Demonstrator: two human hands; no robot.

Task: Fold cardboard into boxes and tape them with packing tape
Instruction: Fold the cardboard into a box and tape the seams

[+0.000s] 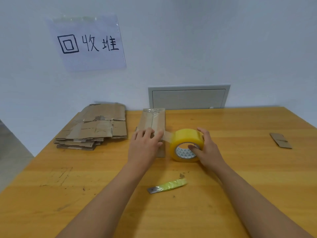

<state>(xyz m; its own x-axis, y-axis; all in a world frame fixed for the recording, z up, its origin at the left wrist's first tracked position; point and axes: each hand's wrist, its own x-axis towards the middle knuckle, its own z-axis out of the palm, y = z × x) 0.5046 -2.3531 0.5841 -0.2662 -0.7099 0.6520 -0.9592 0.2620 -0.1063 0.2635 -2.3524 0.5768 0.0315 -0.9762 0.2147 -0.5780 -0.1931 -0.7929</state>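
Pressing your flat left hand [145,141] on the half-taped box [152,124], your right hand [204,146] gripped the tape roll [186,145]; cutting remained, flat cardboard [92,127] waited at the tabletop's far left edge.

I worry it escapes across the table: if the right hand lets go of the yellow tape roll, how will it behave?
The tape roll stands on its edge, so it could roll. Its strip is stuck to the box under the left hand, which probably limits it. The right hand grips it easily; it looks stiff.
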